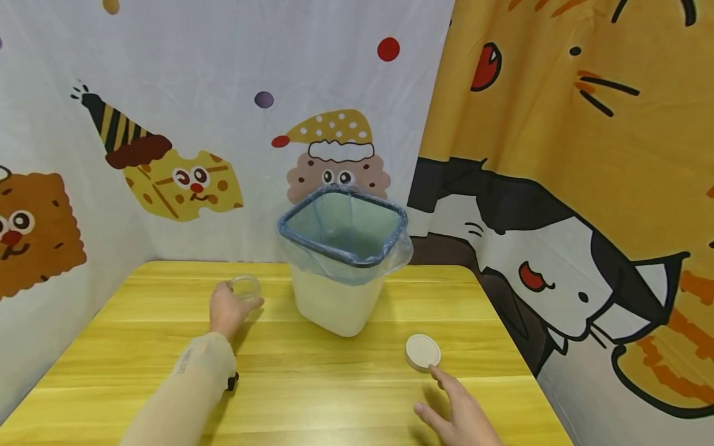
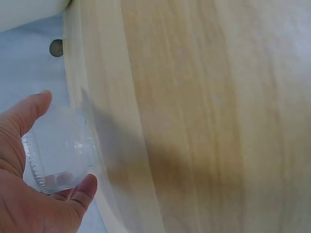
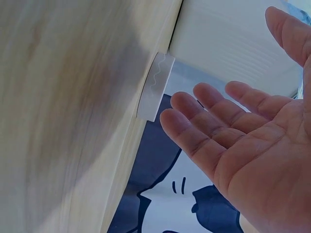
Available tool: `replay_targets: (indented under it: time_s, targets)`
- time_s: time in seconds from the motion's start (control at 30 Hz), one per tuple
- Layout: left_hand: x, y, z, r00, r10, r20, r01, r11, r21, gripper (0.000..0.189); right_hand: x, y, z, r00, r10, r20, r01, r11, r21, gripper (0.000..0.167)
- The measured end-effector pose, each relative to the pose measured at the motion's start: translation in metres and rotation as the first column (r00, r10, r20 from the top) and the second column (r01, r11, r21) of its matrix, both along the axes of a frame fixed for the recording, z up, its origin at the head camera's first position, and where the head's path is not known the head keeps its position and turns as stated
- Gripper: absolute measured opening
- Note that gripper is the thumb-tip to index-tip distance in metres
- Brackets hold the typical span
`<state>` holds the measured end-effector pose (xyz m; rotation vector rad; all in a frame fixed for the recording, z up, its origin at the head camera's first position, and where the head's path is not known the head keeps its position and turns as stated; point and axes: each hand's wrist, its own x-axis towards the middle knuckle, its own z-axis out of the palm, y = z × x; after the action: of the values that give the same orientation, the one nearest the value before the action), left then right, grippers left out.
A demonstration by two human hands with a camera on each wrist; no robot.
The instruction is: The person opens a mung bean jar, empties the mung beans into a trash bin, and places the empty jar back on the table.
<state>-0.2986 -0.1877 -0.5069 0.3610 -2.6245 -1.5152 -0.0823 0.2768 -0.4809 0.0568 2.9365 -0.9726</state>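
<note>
At the left of the table, my left hand (image 1: 227,311) has its fingers and thumb round a clear glass jar (image 1: 245,287). Close up in the left wrist view, the see-through jar (image 2: 65,150) lies between the thumb and the curled fingers, near the tabletop. My right hand (image 1: 460,412) is at the front right, fingers spread and holding nothing. Just beyond its fingertips a round white lid (image 1: 423,352) lies flat on the table; the right wrist view shows this lid (image 3: 155,87) edge-on, apart from the palm (image 3: 257,160).
A white bin (image 1: 337,303) with a blue plastic liner (image 1: 357,272) folded over its rim stands at the back middle of the wooden table (image 1: 312,396), between the jar and the lid. Cartoon-printed curtains (image 1: 195,124) hang behind and to the right.
</note>
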Motion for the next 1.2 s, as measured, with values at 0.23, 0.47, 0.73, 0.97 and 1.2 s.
replay_targets:
  time_s: [0.23, 0.47, 0.73, 0.97, 1.2]
  targets:
    - [-0.003, 0.001, 0.000, 1.000, 0.021, 0.003, -0.021, 1.000, 0.023, 0.102, -0.002, 0.000, -0.001, 1.000, 0.008, 0.009, -0.008, 1.000, -0.012, 0.082]
    - [-0.007, 0.007, -0.001, 0.999, 0.050, 0.009, -0.050, 0.999, 0.022, 0.102, -0.003, 0.001, 0.000, 1.000, 0.017, 0.013, -0.016, 1.000, -0.021, 0.083]
    - [-0.003, 0.005, -0.002, 1.000, 0.025, -0.009, -0.025, 0.999, 0.025, 0.112, -0.005, 0.000, 0.001, 0.999, 0.002, 0.035, -0.002, 1.000, -0.019, 0.083]
    - [0.009, -0.010, 0.002, 0.997, -0.065, -0.032, 0.061, 0.992, -0.114, 0.123, -0.006, 0.005, 0.000, 1.000, 0.006, 0.019, -0.006, 1.000, 0.002, 0.083]
    - [0.045, -0.035, 0.019, 0.982, -0.179, -0.068, 0.145, 0.926, -0.349, 0.112, -0.017, 0.023, 0.012, 0.999, 0.042, -0.020, -0.040, 0.995, 0.090, 0.085]
